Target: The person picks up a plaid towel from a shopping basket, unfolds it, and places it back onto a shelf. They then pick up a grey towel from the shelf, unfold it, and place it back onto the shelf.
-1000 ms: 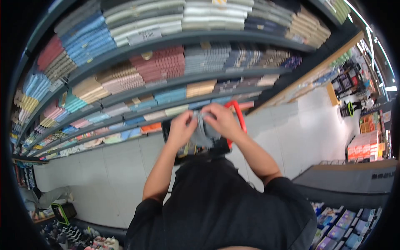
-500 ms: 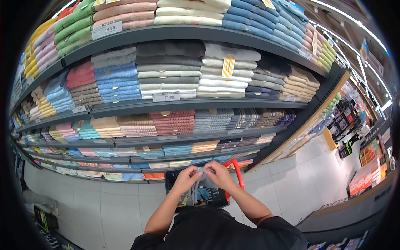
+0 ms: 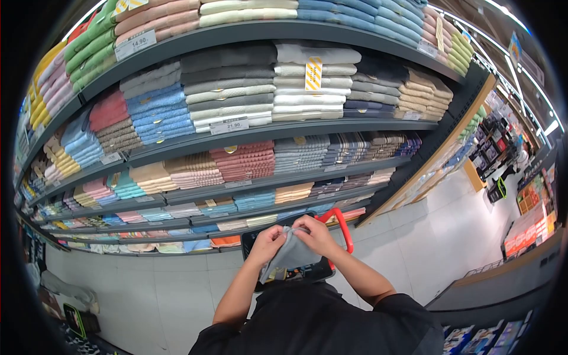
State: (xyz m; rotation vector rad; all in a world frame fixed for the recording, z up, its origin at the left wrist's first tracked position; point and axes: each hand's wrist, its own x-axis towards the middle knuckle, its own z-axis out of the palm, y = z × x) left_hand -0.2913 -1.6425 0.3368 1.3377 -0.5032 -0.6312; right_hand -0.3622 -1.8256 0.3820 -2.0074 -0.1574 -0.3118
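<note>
A thin grey cloth [image 3: 290, 253] hangs from both hands over a black basket [image 3: 324, 270] with a red handle [image 3: 345, 228]. My left hand [image 3: 267, 242] is closed on the cloth's upper edge, fingers pinched together. Just to its right, my right hand [image 3: 313, 234] pinches the same edge, the fingertips of both hands nearly touching. Below the cloth, patterned items show in part inside the basket; the cloth covers the rest.
Shelves [image 3: 236, 133] of folded towels [image 3: 229, 71] fill the space ahead, with price tags on their edges. A wooden-edged shelf end [image 3: 427, 148] stands at the right. A person's leg [image 3: 65, 290] shows at the lower left, beside a black bag.
The grey cloth is now more spread out below my hands and covers more of the basket. The camera view has shifted, and both hands have moved slightly up and right in it.
</note>
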